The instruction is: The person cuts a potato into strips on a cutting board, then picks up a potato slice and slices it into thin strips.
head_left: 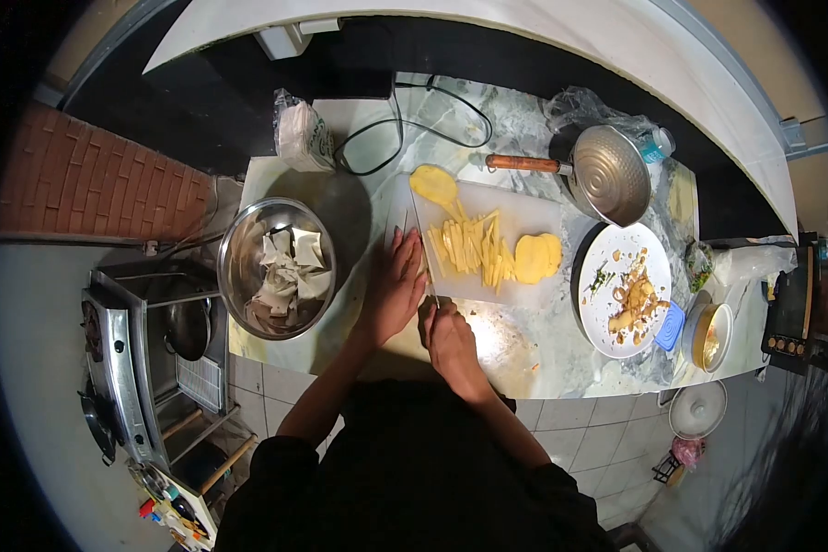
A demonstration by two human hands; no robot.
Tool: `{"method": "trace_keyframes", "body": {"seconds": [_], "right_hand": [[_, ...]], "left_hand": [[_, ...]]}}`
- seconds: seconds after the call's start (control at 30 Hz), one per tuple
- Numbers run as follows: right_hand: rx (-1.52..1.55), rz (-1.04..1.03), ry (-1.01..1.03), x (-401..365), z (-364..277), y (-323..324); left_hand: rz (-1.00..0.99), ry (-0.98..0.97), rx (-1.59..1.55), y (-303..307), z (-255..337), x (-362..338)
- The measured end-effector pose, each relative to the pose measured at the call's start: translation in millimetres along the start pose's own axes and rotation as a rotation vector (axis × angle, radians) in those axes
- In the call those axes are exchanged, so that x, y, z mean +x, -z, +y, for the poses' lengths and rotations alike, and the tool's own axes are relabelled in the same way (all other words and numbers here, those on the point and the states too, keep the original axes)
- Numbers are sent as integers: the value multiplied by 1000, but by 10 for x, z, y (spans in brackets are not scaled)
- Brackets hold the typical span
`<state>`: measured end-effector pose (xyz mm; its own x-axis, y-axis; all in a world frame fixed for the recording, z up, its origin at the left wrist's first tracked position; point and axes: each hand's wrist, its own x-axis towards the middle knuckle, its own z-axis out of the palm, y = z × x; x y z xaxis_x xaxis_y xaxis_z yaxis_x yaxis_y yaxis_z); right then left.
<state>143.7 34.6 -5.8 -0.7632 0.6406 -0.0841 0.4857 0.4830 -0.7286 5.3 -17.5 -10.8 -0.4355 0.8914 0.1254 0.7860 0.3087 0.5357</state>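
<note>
Right hand [451, 342] clamped on knife [422, 232] at cutting board [529, 207]'s near-left corner, left hand [394, 290] flat by its left edge, can't tell if gripping, potato strips [469, 247] mid-board; curl fingers clear of blade.

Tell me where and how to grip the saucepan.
Grip the saucepan by the middle of its wooden handle, probably best from the near side: it is long and slim, juts out to the left, and nothing covers it.
</note>
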Motion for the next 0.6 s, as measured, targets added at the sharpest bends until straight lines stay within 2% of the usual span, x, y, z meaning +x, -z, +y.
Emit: {"method": "trace_keyframes", "body": {"seconds": [0.1, 0.2, 0.3, 0.37, 0.6], "right_hand": [[-39, -5, -7, -14, 19, -71], [-131, 58, 94, 8, 71, -136], [-157, 28, 40, 83, -19, -97], [-286, -96, -85, 141, -65, -53], [-217, -28, -158, 12, -48, 68]], "left_hand": [[-5, 9, -12, 1, -4, -12], [33, -19, -69, -13, -30, -6], [36, -12, -46, -3, -64, 8], [40, -40, 8, 12, -80, 34], [43, -33, 116, -46, -115, 19]]}}
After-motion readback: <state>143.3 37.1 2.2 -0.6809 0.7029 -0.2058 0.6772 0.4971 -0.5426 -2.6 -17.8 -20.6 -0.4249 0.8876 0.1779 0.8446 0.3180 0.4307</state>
